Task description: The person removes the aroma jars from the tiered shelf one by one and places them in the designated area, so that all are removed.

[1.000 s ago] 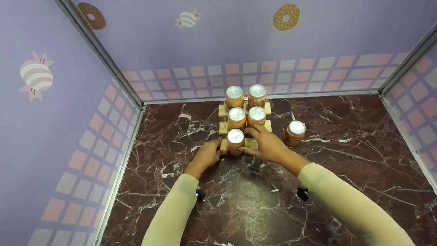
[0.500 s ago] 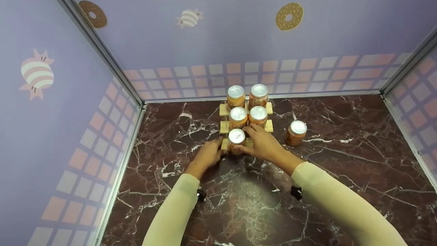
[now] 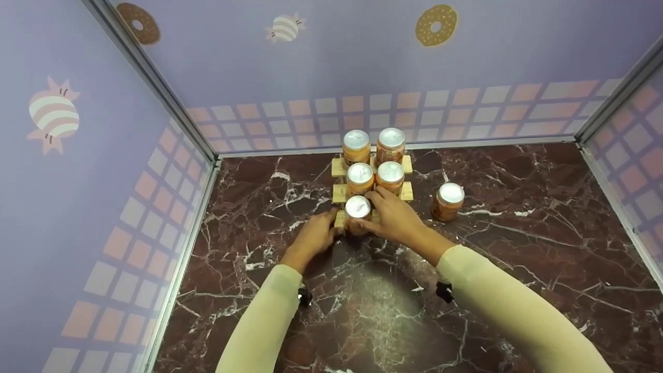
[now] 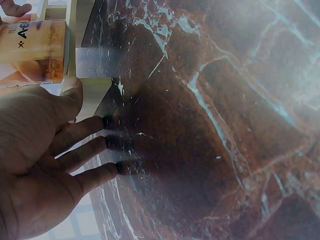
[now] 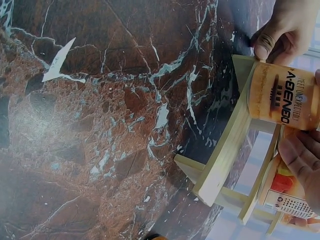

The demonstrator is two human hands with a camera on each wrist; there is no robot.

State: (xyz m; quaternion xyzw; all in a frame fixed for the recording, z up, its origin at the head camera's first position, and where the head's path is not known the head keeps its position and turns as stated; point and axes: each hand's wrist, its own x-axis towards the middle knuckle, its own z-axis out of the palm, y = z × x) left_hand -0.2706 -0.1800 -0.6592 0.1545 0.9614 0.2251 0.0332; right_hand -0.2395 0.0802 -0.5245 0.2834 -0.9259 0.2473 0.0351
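A small tiered wooden rack (image 3: pixel 339 194) bears several orange cans with pale silver lids. On its lowest step, toward the left, stands the front can (image 3: pixel 357 208); its label (image 5: pixel 285 95) faces the right wrist camera. My right hand (image 3: pixel 398 216) holds this can from the right, thumb at its front and fingers behind. At the rack's left end, my left hand (image 3: pixel 313 234) grips the lowest step; the left wrist view has its thumb (image 4: pixel 72 95) against the board and other fingers reaching down to the table. Two cans each occupy the middle and top steps.
Another orange can (image 3: pixel 447 203) stands on the dark marbled table (image 3: pixel 518 248), to the right of the rack. Behind the rack rises a purple patterned wall (image 3: pixel 331 62); side walls (image 3: pixel 77 197) close off left and right.
My right hand has shifted slightly left, its fingers closing in further around the front can. The left hand stays at the rack's left end, and the can keeps nearly the same place.
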